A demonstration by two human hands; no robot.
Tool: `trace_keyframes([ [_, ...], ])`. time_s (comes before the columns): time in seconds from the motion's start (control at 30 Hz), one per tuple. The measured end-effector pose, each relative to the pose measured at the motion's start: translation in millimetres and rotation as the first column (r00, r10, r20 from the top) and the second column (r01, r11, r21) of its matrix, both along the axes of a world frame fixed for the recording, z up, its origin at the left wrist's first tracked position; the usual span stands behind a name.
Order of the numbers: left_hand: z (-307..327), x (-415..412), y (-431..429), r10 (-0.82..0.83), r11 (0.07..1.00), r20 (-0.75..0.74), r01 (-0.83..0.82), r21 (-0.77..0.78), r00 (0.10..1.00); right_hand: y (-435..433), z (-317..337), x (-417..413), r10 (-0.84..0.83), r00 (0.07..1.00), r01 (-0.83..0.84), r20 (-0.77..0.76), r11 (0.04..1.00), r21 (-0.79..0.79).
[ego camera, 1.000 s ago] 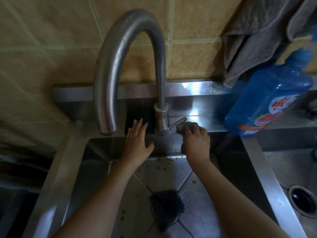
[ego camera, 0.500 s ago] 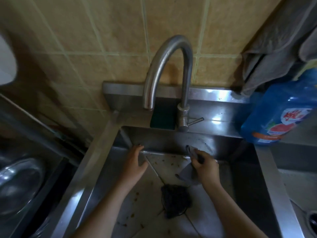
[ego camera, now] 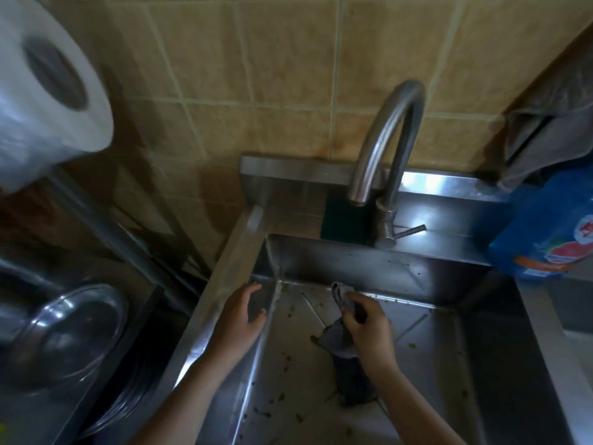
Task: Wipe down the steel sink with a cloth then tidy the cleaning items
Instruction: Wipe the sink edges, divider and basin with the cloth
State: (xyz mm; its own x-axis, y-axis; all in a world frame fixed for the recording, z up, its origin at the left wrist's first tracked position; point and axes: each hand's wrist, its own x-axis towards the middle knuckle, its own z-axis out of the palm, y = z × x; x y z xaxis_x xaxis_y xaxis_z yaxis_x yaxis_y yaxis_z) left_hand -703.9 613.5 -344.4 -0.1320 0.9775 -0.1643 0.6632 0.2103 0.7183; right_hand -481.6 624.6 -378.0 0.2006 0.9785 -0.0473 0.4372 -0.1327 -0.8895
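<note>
The steel sink (ego camera: pixel 378 268) fills the lower middle, its floor flecked with small food scraps. My right hand (ego camera: pixel 369 326) is inside the basin near the back wall, shut on a grey cloth (ego camera: pixel 333 338) that hangs below the fingers. My left hand (ego camera: pixel 240 316) rests open against the sink's left inner wall, fingers spread. A dark clump (ego camera: pixel 353 383) lies over the drain, partly hidden by my right wrist. The curved steel tap (ego camera: pixel 385 142) stands behind the basin with its lever (ego camera: pixel 410 231) pointing right.
A dark green sponge (ego camera: pixel 343 220) stands behind the tap. A blue detergent bottle (ego camera: pixel 548 232) sits on the right ledge under hanging grey towels (ego camera: pixel 552 130). A white paper roll (ego camera: pixel 41 101) hangs upper left; a steel lid (ego camera: pixel 64 329) lies lower left.
My right hand came down from the tap base into the basin with the cloth. My left hand dropped from the back ledge to the left inner wall. The view pulled back and swung left.
</note>
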Motion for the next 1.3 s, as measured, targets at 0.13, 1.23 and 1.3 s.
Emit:
trace_keyframes([
  [0.13, -1.9, -24.0, 21.8, -0.028, 0.999, 0.057, 0.026, 0.029, 0.998, 19.1, 9.8, -40.6, -0.035, 0.999, 0.035, 0.001, 0.999, 0.003],
  [1.23, -49.7, -71.7, 147.8, -0.201, 0.968, -0.339, 0.239, 0.075, 0.919, 185.4, -22.6, -204.3, 0.102, 0.836, -0.199, 0.54, 0.972, 0.125],
  [1.3, -49.5, -71.2, 147.8, -0.196, 0.97, -0.344, 0.234, 0.072, 0.918, 185.4, -28.1, -201.0, 0.091, 0.785, -0.227, 0.613, 0.963, 0.148],
])
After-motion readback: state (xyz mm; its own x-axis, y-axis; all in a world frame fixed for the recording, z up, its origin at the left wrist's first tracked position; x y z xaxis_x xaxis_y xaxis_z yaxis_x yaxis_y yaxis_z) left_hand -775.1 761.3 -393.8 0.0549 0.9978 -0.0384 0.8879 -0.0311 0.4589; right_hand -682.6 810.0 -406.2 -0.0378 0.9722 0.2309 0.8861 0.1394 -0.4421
